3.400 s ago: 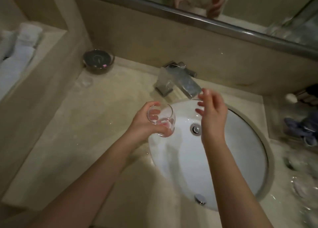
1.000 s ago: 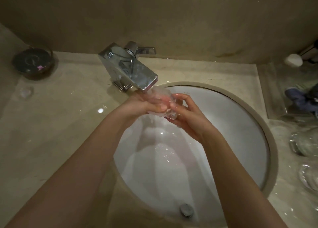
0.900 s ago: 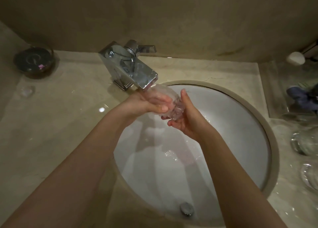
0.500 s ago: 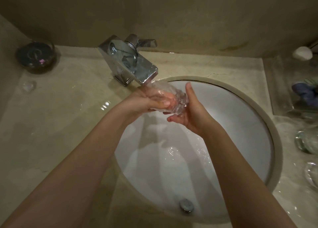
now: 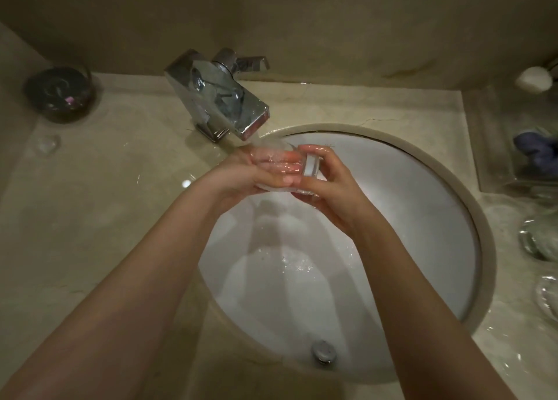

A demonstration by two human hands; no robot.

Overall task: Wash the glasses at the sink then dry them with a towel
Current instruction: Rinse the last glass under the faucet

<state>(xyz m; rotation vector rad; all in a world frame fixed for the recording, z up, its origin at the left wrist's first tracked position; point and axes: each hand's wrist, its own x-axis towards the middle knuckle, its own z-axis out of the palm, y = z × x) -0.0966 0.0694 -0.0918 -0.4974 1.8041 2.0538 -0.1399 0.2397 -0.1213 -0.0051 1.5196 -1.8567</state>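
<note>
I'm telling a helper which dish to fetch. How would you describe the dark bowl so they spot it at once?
Start at the chrome faucet behind the white sink, then follow the beige counter to its far left corner by the wall. The bowl sits there: round, dark, with something small and pink inside, unlike the clear glassware on the right.

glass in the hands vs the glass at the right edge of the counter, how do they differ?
The held glass lies tipped on its side over the sink, gripped by the left hand and right hand; the counter glass sits untouched on the counter. The held glass is under the faucet stream; the counter glass is away from it. Both are clear glass.
</note>
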